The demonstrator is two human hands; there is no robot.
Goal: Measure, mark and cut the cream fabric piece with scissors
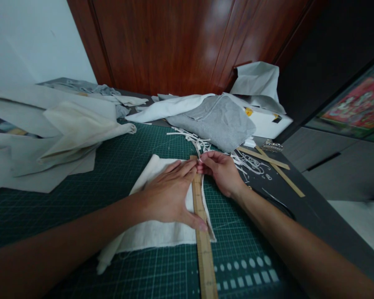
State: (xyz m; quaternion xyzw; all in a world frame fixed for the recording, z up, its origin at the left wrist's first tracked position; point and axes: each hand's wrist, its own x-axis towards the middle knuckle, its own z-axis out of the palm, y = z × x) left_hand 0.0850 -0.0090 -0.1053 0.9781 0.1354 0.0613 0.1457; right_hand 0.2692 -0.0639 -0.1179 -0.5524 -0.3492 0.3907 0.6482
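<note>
A folded cream cloth (152,232) lies on the green cutting mat (81,199). A wooden ruler (204,249) runs along the cloth's right edge, toward me. My left hand (170,193) lies flat on the cloth, its thumb and fingertips pressing the ruler down. At the ruler's far end my right hand (221,168) has its fingers curled together; something small may be pinched in them, but I cannot make it out. Thin white cloth trimmings (196,141) lie just beyond it.
Cream fabric pieces (62,128) are heaped at the left. Grey and white garments (218,118) lie at the back, with a white box (269,122) beside them. Two more wooden strips (274,164) and cloth scraps lie at the right. A wooden door (180,41) stands behind the table.
</note>
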